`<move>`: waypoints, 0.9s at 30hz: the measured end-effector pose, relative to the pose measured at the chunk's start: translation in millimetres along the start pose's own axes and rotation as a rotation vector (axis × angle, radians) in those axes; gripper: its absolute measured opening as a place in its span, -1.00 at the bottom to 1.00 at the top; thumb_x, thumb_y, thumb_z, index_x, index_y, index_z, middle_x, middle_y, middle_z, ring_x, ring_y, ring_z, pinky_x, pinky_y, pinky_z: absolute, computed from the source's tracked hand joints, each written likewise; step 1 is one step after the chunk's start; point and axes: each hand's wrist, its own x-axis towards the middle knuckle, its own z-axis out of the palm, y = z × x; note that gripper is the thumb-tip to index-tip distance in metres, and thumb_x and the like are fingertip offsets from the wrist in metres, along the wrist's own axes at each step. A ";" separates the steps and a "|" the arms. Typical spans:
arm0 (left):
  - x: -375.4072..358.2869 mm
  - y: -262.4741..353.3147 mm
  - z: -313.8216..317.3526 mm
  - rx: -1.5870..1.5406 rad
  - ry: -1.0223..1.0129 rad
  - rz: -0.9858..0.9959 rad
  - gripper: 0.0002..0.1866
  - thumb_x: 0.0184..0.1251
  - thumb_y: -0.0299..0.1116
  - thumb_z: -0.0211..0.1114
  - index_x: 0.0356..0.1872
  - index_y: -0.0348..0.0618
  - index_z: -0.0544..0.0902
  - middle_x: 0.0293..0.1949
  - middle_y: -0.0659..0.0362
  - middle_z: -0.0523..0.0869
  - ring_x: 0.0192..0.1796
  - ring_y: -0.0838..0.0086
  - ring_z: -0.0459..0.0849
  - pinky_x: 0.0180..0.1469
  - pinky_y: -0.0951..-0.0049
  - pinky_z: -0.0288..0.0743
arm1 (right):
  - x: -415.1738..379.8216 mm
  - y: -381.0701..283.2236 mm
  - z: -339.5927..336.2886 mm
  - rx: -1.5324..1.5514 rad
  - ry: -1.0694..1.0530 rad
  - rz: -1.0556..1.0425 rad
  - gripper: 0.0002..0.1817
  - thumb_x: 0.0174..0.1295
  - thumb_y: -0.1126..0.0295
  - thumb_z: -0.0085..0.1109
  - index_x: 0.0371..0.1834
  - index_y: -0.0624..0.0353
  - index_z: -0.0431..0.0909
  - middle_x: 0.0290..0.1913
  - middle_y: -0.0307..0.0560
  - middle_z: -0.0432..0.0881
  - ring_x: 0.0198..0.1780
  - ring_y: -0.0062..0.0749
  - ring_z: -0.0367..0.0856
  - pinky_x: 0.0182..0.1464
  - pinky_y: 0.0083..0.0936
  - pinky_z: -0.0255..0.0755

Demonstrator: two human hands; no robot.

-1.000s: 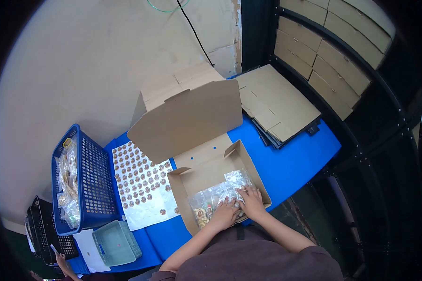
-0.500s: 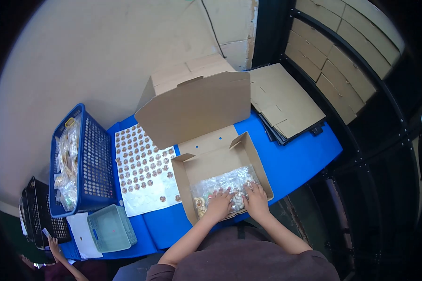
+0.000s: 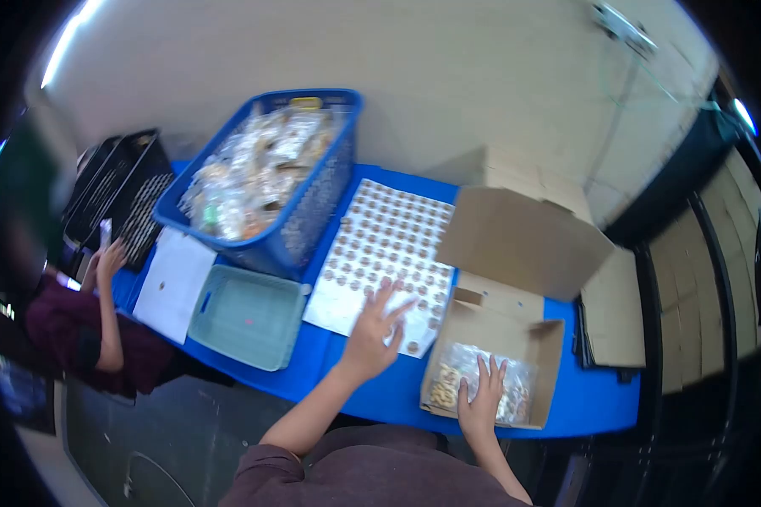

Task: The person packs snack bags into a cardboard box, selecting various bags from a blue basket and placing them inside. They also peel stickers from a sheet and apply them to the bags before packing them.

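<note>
My left hand [image 3: 372,338], fingers spread and holding nothing, is over the lower part of a white sheet [image 3: 330,308] with rows of small round brown stickers. My right hand [image 3: 484,401] lies with fingers apart on a clear plastic bag [image 3: 520,376] of small pale and yellowish pieces. That bag sits inside an open cardboard box [image 3: 551,363], whose lid [image 3: 524,241] stands up at the back. Part of the bag is hidden under my right hand.
A blue basket [image 3: 300,241] full of clear packets stands behind a pale green tray [image 3: 249,317]. White paper [image 3: 173,283] lies left of the tray. Flat cardboard [image 3: 613,313] is stacked at right. Farther left, a person [image 3: 101,329] holds something small near black crates [image 3: 139,194].
My left hand has left the bag and moved left over the sticker sheet. My right hand stays on the bag. The view has turned left, showing more of the basket and the other person.
</note>
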 end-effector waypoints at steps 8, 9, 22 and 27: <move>20.2 -117.4 -247.7 0.337 0.631 -0.072 -0.71 0.29 -0.56 0.07 -0.01 -0.13 0.61 0.27 -0.01 0.41 0.41 0.00 0.21 0.39 0.06 0.08 | 81.1 -164.9 66.9 0.038 0.075 -0.400 -0.51 0.18 0.49 0.12 0.24 0.20 0.38 0.39 0.16 0.17 0.47 0.23 -0.09 0.40 0.03 -0.08; 27.7 -134.2 -269.6 0.344 0.645 -0.076 -0.71 0.29 -0.56 0.07 -0.01 -0.13 0.61 0.27 -0.01 0.41 0.41 0.00 0.21 0.39 0.06 0.08 | 93.5 -192.1 71.7 0.039 0.073 -0.416 -0.51 0.18 0.49 0.12 0.24 0.20 0.38 0.39 0.16 0.17 0.47 0.23 -0.09 0.40 0.03 -0.08; 82.8 -307.2 -335.9 0.669 -0.328 -0.769 -0.48 0.09 -0.03 0.10 0.03 -0.08 0.63 0.07 -0.01 0.62 0.09 0.18 0.62 0.13 0.26 0.45 | 233.4 -436.0 156.3 0.209 -0.167 -1.005 -0.60 0.04 0.65 -0.01 -0.02 0.15 0.55 -0.02 0.11 0.52 0.15 0.04 0.41 0.19 -0.26 0.32; 88.8 -301.6 -339.8 0.648 -0.240 -0.803 -0.60 0.07 -0.17 0.10 -0.14 -0.12 0.71 -0.07 -0.03 0.70 -0.02 0.20 0.69 -0.01 0.27 0.53 | 292.4 -457.0 224.6 0.014 -1.188 -0.778 -0.60 0.13 0.40 0.08 0.06 0.24 0.54 -0.01 0.14 0.62 0.03 -0.06 0.56 0.11 -0.33 0.40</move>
